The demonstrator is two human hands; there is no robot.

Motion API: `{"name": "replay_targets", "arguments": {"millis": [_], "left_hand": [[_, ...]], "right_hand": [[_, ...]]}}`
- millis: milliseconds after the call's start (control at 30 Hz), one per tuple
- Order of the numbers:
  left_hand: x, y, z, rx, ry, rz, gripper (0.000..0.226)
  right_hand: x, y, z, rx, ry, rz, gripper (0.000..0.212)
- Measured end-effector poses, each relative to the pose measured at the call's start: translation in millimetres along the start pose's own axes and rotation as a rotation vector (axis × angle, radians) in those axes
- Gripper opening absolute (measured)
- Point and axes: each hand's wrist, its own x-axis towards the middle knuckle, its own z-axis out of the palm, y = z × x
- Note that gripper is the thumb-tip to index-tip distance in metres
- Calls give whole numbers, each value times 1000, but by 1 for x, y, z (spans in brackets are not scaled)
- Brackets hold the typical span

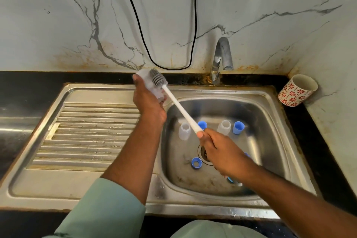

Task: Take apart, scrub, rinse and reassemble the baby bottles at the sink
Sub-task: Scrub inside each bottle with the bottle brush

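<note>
My left hand (148, 100) grips a clear baby bottle (147, 83) raised above the sink's back left rim. My right hand (220, 150) holds the white handle of a bottle brush (178, 107); its grey bristle head (157, 77) lies against the bottle's outside. Down in the steel sink basin (270, 121) stand two clear bottles (185, 131) (224, 126), a blue cap (238, 127), a second blue cap (202, 124) partly behind the brush handle, and a blue ring (196, 163) near the drain. More blue parts are mostly hidden under my right forearm.
A ribbed steel drainboard (87, 135) lies left of the basin. The tap (222, 58) rises behind the basin with no water running. A red-patterned cup (298, 90) sits on the black counter at the right corner. A black cable (141, 35) hangs down the marble wall.
</note>
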Motion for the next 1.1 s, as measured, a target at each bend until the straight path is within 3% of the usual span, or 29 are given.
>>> {"name": "replay_targets", "arguments": {"millis": [100, 267, 400, 467, 567, 667, 800, 900, 1100], "left_hand": [[-11, -10, 5, 16, 5, -18, 41], [4, 9, -5, -43, 104, 22, 61], [-8, -7, 0, -13, 17, -40, 46], [1, 3, -2, -67, 33, -56, 42], [4, -1, -4, 51, 91, -24, 38], [-6, -12, 2, 44, 132, -23, 38], [9, -3, -8, 0, 143, 47, 43], [-4, -21, -4, 126, 128, 58, 42], [6, -13, -10, 24, 178, 55, 43]], "right_hand": [[20, -11, -4, 11, 65, -14, 42], [-3, 3, 2, -7, -41, 31, 42], [17, -7, -2, 32, 48, 16, 40], [9, 2, 4, -53, 36, -15, 40], [1, 3, 7, -91, 17, -17, 41], [15, -6, 6, 40, 47, -16, 42], [-2, 4, 12, -93, -15, -30, 40], [15, -4, 10, 15, 46, -15, 39], [0, 1, 21, -114, -8, -48, 39]]}}
